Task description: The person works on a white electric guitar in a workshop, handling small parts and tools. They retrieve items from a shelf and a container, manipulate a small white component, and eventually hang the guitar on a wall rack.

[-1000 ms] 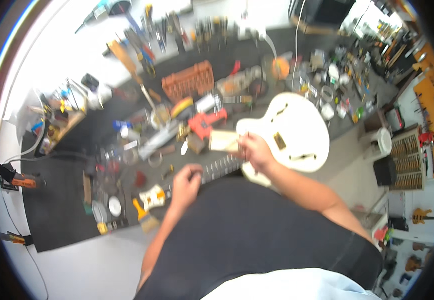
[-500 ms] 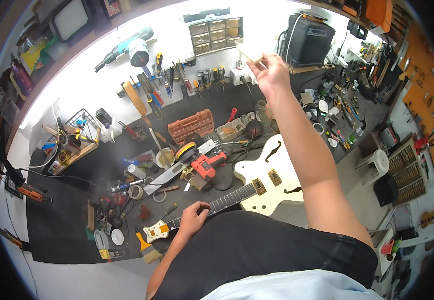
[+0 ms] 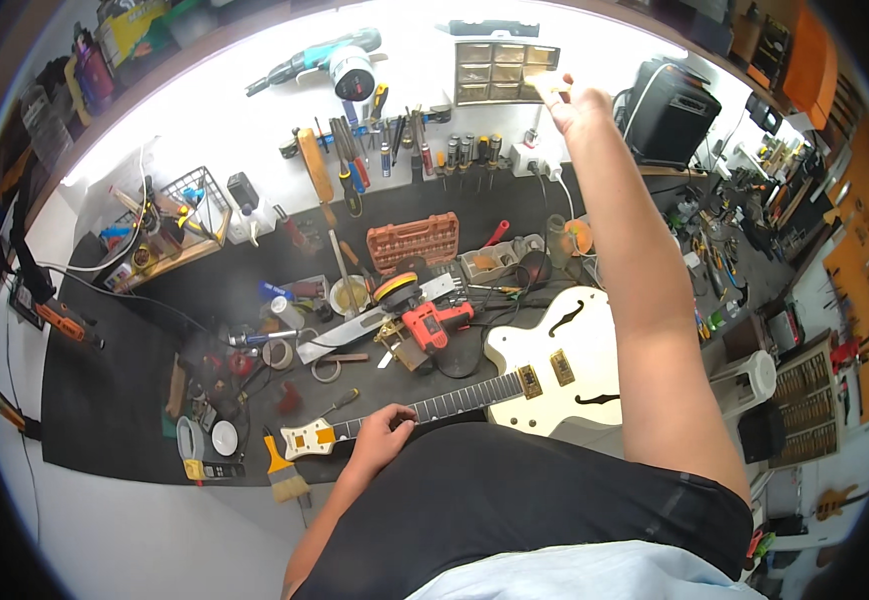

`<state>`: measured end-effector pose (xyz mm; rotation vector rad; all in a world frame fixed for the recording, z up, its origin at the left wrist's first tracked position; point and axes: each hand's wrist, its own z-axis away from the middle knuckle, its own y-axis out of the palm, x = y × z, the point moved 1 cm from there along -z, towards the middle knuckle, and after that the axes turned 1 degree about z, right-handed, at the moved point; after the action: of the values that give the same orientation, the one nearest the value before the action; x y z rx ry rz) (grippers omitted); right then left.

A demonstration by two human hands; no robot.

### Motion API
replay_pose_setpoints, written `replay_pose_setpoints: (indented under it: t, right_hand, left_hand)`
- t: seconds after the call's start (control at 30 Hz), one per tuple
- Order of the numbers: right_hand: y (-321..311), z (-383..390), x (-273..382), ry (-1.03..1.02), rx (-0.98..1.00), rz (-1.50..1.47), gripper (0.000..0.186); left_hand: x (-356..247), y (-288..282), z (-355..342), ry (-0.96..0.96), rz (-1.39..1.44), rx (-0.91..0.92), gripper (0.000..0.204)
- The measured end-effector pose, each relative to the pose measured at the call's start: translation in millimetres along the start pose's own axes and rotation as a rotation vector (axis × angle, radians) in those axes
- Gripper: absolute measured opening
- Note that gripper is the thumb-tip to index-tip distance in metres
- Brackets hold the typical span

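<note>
My right hand (image 3: pixel 585 108) is raised high at the back wall, its fingers pinched on a small pale piece (image 3: pixel 543 84). That piece looks like a clear drawer, but glare blurs its shape. It overlaps the lower right corner of the small-drawer cabinet (image 3: pixel 477 88). Below, a cream electric guitar (image 3: pixel 515 345) with gold pickups lies across the bench's front edge, against my body. My left hand (image 3: pixel 383 440) is curled over its neck near the headstock (image 3: pixel 307 438). My right forearm hides part of the guitar body.
A red polisher (image 3: pixel 435 325), an orange socket case (image 3: pixel 413 243) and a paintbrush (image 3: pixel 283 470) lie around the guitar. Screwdrivers and pliers hang on the wall under a cordless drill (image 3: pixel 350 70). A black amplifier (image 3: pixel 670 112) stands right of my raised hand.
My right hand has moved up and closer to the drawer cabinet, bringing the pale piece against its lower right corner. My left hand stays on the guitar neck. The view has shifted.
</note>
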<state>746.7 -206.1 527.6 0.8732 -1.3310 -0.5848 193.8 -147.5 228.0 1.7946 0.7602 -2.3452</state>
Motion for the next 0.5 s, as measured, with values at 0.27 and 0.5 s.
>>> replay_pose_setpoints:
  t: [0.27,0.5]
  right_hand:
    - [20,3,-1,0.065,0.001,0.681,0.024]
    - [12,-23,-22,-0.126,-0.079,0.149,0.026]
  left_hand:
    - [9,-8,8,-0.034,0.029,0.042,0.024]
    - [-6,-16,-1,0.074,-0.074,0.101,0.03]
